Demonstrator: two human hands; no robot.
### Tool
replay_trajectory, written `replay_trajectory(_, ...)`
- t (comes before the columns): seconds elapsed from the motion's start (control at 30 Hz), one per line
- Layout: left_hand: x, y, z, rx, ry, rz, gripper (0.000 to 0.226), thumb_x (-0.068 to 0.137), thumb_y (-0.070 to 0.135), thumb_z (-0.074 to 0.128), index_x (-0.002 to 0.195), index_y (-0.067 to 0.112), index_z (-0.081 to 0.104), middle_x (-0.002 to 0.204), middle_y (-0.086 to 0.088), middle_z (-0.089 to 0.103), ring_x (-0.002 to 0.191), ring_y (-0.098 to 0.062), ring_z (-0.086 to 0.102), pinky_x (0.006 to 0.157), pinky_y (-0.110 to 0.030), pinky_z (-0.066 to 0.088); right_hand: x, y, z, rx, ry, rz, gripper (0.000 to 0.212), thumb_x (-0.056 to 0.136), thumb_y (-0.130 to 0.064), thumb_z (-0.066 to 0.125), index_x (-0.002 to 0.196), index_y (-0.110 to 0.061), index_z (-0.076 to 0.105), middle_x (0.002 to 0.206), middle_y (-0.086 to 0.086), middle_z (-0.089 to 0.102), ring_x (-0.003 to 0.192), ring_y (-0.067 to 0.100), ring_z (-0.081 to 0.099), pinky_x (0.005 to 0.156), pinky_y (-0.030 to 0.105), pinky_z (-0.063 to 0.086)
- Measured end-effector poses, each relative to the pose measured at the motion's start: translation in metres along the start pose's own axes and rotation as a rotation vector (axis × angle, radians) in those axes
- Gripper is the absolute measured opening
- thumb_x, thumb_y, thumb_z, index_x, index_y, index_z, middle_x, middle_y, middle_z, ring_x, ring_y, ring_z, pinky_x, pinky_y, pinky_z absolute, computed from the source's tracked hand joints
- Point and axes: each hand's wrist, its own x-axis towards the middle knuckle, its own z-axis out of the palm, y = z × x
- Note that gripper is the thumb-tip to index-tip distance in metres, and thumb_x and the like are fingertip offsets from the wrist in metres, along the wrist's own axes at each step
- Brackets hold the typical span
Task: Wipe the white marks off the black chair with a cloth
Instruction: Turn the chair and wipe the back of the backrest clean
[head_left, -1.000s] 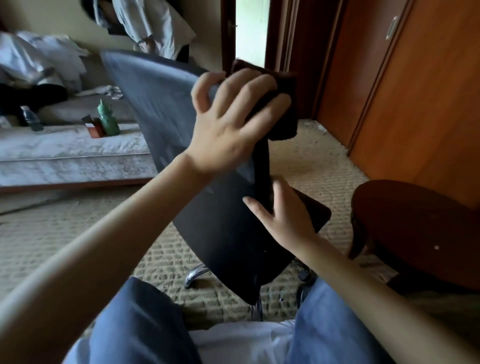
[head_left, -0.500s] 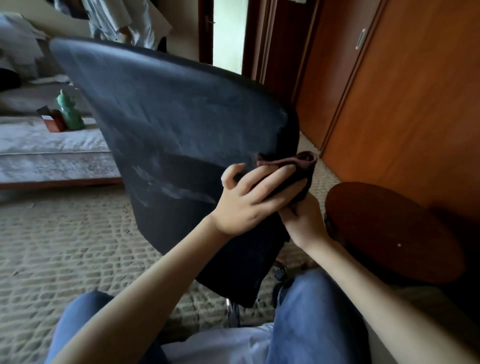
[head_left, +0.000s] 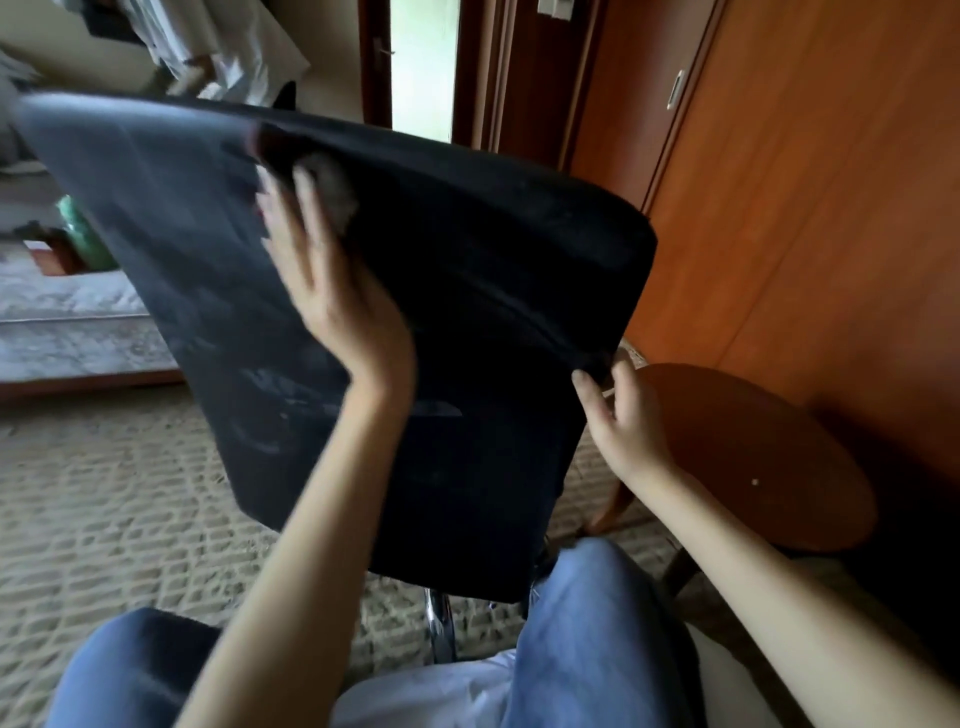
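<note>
One black chair (head_left: 493, 291); one cloth (head_left: 283, 150) (blurred) under the flat left hand (head_left: 332, 296); right hand (head_left: 628, 421) grips chair edge.

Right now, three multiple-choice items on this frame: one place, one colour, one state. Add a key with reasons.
1. Where is the right hand?
A) on the right edge of the chair
B) on the floor
C) on a knee

2. What colour is the round table?
A) white
B) green
C) reddish brown

3. The white marks on the chair back are:
A) absent
B) visible below the left hand
C) covered by a towel

Key: 1 A, thumb and fingers grip that edge; 2 C, its top shows reddish-brown wood; 3 B, pale streaks show low on the back.
</note>
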Motion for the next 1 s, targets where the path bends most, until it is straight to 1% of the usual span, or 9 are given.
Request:
replay_trajectory(0.1,-0.067,0.028,0.012,-0.104,-0.143,0.182,0.033,0.094,-0.009,0.046,0.126,-0.002,0.05,0.133,-0.034,0.046,0.129,-0.044,0.039,0.113,-0.048,0.026,-0.001,0.001,0.007,0.048,0.011,-0.014,0.047,0.089,-0.049,0.043,0.111,-0.009,0.054,0.095,0.001,0.063,0.084,0.016,0.063,0.069,0.035,0.052)
replay_trajectory(0.3,-0.093,-0.013,-0.014,0.123,-0.509,0.847,0.035,0.105,0.019,0.032,0.136,0.032,0.043,0.148,0.006,0.037,0.139,-0.014,0.033,0.112,-0.044,0.011,0.0,0.006,-0.001,0.085,0.034,-0.063,0.036,0.09,-0.032,0.049,0.103,0.0,0.057,0.084,-0.002,0.059,0.073,0.013,0.058,0.06,0.03,0.046)
replay_trajectory(0.37,-0.059,-0.051,-0.022,0.224,-0.351,0.703,0.034,0.104,0.016,0.033,0.133,0.027,0.048,0.146,-0.002,0.039,0.137,-0.017,0.036,0.112,-0.044,0.011,0.002,0.007,-0.004,0.102,0.027,-0.05,0.026,0.091,-0.028,0.052,0.102,-0.005,0.057,0.084,-0.004,0.058,0.076,0.009,0.058,0.061,0.018,0.045)
replay_trajectory(0.53,0.003,-0.089,-0.013,-0.179,0.23,-0.529,0.04,0.092,0.001,0.042,0.13,0.002,0.053,0.136,-0.015,0.053,0.128,-0.021,0.049,0.111,-0.034,0.035,-0.002,0.009,0.001,0.118,0.044,-0.02,0.031,0.088,-0.038,0.047,0.1,-0.011,0.053,0.086,-0.016,0.055,0.078,-0.017,0.052,0.068,-0.001,0.038)
replay_trajectory(0.6,-0.02,-0.063,-0.001,-0.182,0.208,-0.511,0.038,0.093,0.001,0.042,0.13,0.0,0.053,0.135,-0.015,0.053,0.128,-0.023,0.049,0.111,-0.039,0.034,0.0,0.011,0.003,0.091,0.056,-0.024,0.039,0.089,-0.036,0.046,0.104,-0.002,0.056,0.087,-0.009,0.055,0.077,-0.009,0.05,0.069,-0.003,0.036)
replay_trajectory(0.73,-0.127,-0.012,-0.015,0.05,-0.253,0.026,0.033,0.103,0.016,0.028,0.129,0.017,0.048,0.139,-0.015,0.047,0.133,-0.028,0.039,0.113,-0.043,0.021,0.002,0.012,0.004,0.109,0.043,-0.023,0.044,0.089,-0.041,0.043,0.106,-0.001,0.055,0.088,-0.012,0.054,0.078,-0.006,0.05,0.069,-0.002,0.037)
replay_trajectory(0.87,-0.105,-0.072,-0.038,0.147,-0.399,0.381,0.033,0.104,0.013,0.029,0.127,0.02,0.052,0.138,-0.008,0.046,0.133,-0.023,0.04,0.114,-0.049,0.011,0.002,0.014,0.0,0.104,0.08,-0.004,0.027,0.089,-0.04,0.044,0.097,-0.015,0.048,0.081,-0.016,0.051,0.071,-0.005,0.049,0.066,0.0,0.036)
replay_trajectory(0.93,-0.077,-0.11,-0.042,0.243,-0.258,0.175,0.035,0.102,0.012,0.033,0.131,0.016,0.052,0.141,-0.011,0.046,0.135,-0.024,0.039,0.115,-0.041,0.011,0.003,0.013,0.001,0.12,0.089,0.026,0.027,0.089,-0.039,0.043,0.099,-0.015,0.049,0.083,-0.016,0.051,0.073,-0.011,0.051,0.068,0.0,0.036)
replay_trajectory(1.0,-0.049,-0.136,-0.046,0.171,-0.048,-0.374,0.041,0.096,0.01,0.039,0.134,0.016,0.051,0.141,-0.009,0.048,0.131,-0.017,0.043,0.11,-0.019,0.021,0.001,0.015,0.002,0.119,0.083,0.059,0.032,0.089,-0.039,0.043,0.101,-0.011,0.051,0.087,-0.018,0.051,0.079,-0.018,0.052,0.069,0.0,0.037)
